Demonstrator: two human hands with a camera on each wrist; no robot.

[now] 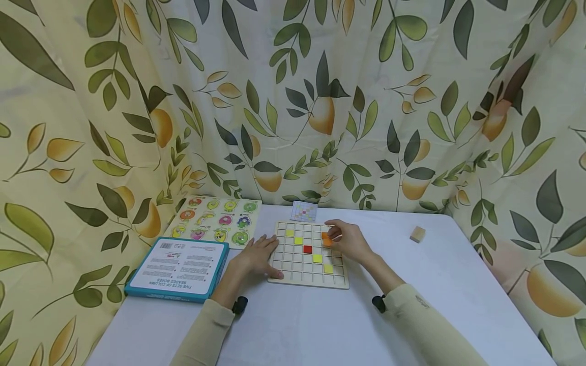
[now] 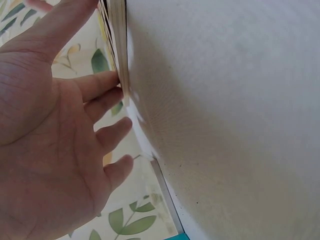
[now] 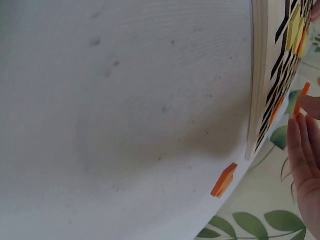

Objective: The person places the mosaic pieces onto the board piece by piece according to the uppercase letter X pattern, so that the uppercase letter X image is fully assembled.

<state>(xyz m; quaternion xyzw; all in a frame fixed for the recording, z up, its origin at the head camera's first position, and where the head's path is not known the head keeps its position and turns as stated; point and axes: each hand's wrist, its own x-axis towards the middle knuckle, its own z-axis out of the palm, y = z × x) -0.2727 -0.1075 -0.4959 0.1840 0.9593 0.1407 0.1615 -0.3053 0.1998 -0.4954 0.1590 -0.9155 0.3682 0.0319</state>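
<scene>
A pale wooden grid board [image 1: 293,275] lies on the white table. On it run yellow tiles and one red tile [image 1: 308,249] in a diagonal line, and there is orange at its right side. My left hand [image 1: 254,256] rests against the board's left edge with fingers stretched out, its thumb at the near left corner. In the left wrist view, the fingertips [image 2: 120,80] meet the board's side. Over the board's right part, my right hand [image 1: 350,241] pinches an orange tile [image 3: 302,98] between thumb and fingers.
A small block [image 1: 417,234], orange-sided in the right wrist view, lies to the right. Behind the board stands a small card with a coloured grid [image 1: 304,211]. At left are a blue-edged box [image 1: 183,269] and a fruit picture sheet [image 1: 210,219]. A leaf-patterned curtain [image 1: 293,147] surrounds the table.
</scene>
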